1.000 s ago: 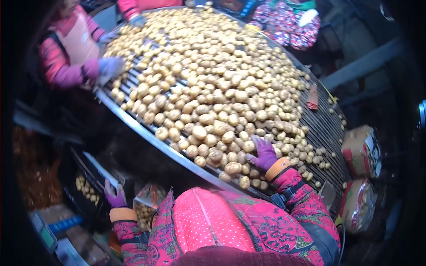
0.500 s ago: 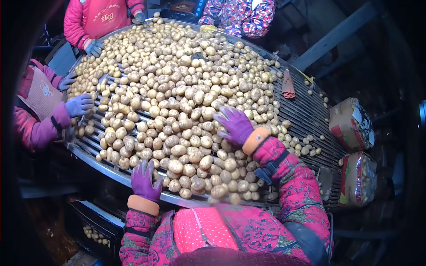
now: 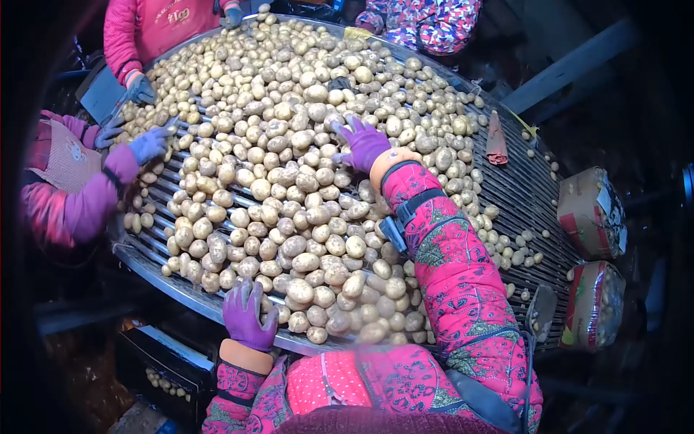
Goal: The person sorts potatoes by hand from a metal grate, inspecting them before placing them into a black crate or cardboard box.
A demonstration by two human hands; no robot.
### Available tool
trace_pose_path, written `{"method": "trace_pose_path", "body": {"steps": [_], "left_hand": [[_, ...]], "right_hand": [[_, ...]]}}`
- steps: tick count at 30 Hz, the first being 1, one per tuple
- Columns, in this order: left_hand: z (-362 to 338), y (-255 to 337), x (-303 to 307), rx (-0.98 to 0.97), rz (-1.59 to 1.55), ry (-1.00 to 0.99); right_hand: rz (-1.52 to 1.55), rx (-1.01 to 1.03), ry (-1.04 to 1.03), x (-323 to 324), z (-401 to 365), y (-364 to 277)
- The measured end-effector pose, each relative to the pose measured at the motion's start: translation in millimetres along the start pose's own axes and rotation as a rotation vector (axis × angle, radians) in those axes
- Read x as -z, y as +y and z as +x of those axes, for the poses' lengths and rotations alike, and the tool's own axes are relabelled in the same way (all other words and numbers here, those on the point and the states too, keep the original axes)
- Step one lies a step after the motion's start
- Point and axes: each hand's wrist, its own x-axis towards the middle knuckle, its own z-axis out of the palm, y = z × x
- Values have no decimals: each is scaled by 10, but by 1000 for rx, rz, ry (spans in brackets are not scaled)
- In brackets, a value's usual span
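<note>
A wide heap of potatoes (image 3: 289, 181) covers a slatted metal sorting table (image 3: 165, 269). My right hand (image 3: 363, 143), in a purple glove, reaches far into the heap. Its fingers are spread on top of the potatoes and grip none that I can see. At the near rim, my left hand (image 3: 249, 318), gloved the same way, rests with fingers stretched out beside the closest potatoes. No potato shows in its grasp.
Co-workers stand around the far and left sides; one gloved hand (image 3: 152, 143) touches the slats at left. A reddish wrapped item (image 3: 497, 141) lies on the right slats. Two cardboard boxes (image 3: 591, 213) stand at the right edge. Below left is a black crate (image 3: 163, 365) with potatoes.
My right arm has stretched farther across the heap, away from me. My left hand stays by the rim. The left co-worker's hand has moved inward over the slats. The view has shifted slightly.
</note>
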Motion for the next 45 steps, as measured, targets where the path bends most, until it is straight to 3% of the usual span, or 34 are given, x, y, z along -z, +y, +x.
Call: {"method": "trace_pose_path", "body": {"steps": [2, 4, 5, 8, 10, 12, 14, 16, 18, 21, 23, 24, 26, 28, 29, 30, 31, 32, 33, 34, 35, 36, 38, 40, 42, 43, 44, 45], "left_hand": [[2, -2, -16, -16, -22, 28], [-11, -11, -31, -7, -19, 26], [-17, -18, -43, -6, -11, 35], [-17, -1, -41, 8, -6, 35], [-14, -2, -39, -3, -12, 56], [-17, 0, -40, -9, 6, 51], [-36, -20, -72, -9, -16, 61], [-56, -36, -106, -61, -2, 78], [-81, -74, -162, -37, 4, 103], [-82, -42, -143, -67, 8, 95], [-75, -63, -165, -76, -8, 104], [-81, -177, -251, -56, -137, 113], [-26, 97, -154, -76, -346, 248], [102, 629, -67, 128, -1134, 88], [245, 866, 22, 245, -1326, -43], [340, 1018, 75, 363, -1509, -181], [485, 938, -44, 326, -1446, -405], [386, 897, -98, 396, -1552, -400], [330, 978, -50, 469, -1658, -388], [273, 1059, -1, 543, -1763, -369], [190, 958, -38, 561, -1744, -423], [144, 850, -79, 578, -1729, -474], [34, 797, -3, 668, -1699, -487], [-37, 769, -21, 628, -1701, -358], [-97, 704, -8, 636, -1748, -336], [-105, 766, 32, 682, -1794, -283], [-120, 813, 46, 733, -1834, -241], [-137, 756, 8, 785, -1859, -251]], "right_hand": [[6, 53, 87, -107, 75, 224], [597, 142, 26, -158, 95, 569], [751, 138, 185, -155, 34, 640], [755, 109, 344, 45, -166, 899], [795, -6, 241, 9, -288, 828], [448, 226, 201, -38, -382, 501], [118, 219, 153, 36, -449, 57], [-5, 53, 92, 6, -382, -214], [82, -127, 238, -245, -383, -417], [255, -137, 91, -133, -596, -480], [435, 59, 184, -216, -820, -416], [566, 79, 66, -113, -1063, -412], [601, 210, 314, -320, -1449, -558], [686, 359, 414, -111, -1937, -910], [706, 362, 138, 61, -2175, -1016], [791, 528, 484, -165, -2265, -1173], [796, 529, 484, -174, -2387, -1211], [804, 532, 482, -180, -2466, -1227], [713, 496, 258, -74, -2494, -1031], [661, 445, 412, -17, -2594, -800], [812, 396, 584, -222, -2527, -495], [570, 274, 698, -201, -2609, -118], [405, -70, 518, -96, -2795, 685], [156, -450, 311, -300, -2889, 1205], [145, -523, 232, -694, -2819, 1295], [133, -387, 73, -462, -2782, 1126], [43, -359, 72, -382, -2811, 844], [154, -340, 93, -360, -2799, 665]]}}
